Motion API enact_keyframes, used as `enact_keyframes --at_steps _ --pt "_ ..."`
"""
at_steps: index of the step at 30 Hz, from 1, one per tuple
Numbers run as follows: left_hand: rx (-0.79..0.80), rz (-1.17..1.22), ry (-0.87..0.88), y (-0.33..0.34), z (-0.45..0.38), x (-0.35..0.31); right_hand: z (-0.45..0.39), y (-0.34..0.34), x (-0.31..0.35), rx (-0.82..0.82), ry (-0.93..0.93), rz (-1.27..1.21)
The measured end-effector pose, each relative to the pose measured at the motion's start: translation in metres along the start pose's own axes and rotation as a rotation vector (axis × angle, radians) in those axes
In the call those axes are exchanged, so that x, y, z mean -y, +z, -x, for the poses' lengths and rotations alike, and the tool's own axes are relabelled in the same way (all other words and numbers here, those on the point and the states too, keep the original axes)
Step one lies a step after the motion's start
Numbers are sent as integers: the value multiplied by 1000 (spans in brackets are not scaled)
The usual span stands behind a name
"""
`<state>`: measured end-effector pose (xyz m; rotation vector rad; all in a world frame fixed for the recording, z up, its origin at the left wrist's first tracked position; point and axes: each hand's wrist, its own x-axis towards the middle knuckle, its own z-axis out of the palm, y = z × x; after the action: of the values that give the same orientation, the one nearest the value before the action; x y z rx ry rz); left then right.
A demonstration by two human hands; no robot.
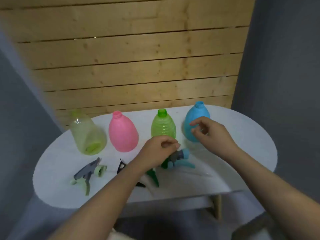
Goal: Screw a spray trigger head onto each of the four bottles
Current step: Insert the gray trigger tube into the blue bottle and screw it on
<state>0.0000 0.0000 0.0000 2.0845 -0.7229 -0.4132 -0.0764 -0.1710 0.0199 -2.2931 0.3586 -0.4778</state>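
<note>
Four open-necked bottles stand in a row on the white oval table [242,153]: a pale yellow-green bottle [88,134], a pink bottle [123,134], a green bottle [163,125] and a blue bottle [194,115]. In front of them lie the trigger heads: a grey and pale green one [90,172], a black one [121,166] mostly hidden by my left forearm, a green one [153,177] and a grey and blue one [183,158]. My left hand [161,148] hovers with curled fingers just above the blue head, nothing visible in it. My right hand [211,134] is in front of the blue bottle, fingers apart and empty.
A wall of wooden slats [138,58] rises right behind the bottles. Grey walls flank it on both sides. A wooden table leg [218,207] shows under the right front edge. The table's front edge is near my forearms.
</note>
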Motion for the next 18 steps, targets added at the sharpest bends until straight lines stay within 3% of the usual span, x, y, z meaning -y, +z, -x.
enact_keyframes --at_steps 4,12,18 --pt "51 -150 -12 13 -8 4 -3 -5 -12 -39 3 107" --pt "46 -168 -108 25 -15 11 -20 -5 -33 -208 121 61" --pt "39 -184 -195 27 -17 13 -38 -1 -43 -135 230 -51"
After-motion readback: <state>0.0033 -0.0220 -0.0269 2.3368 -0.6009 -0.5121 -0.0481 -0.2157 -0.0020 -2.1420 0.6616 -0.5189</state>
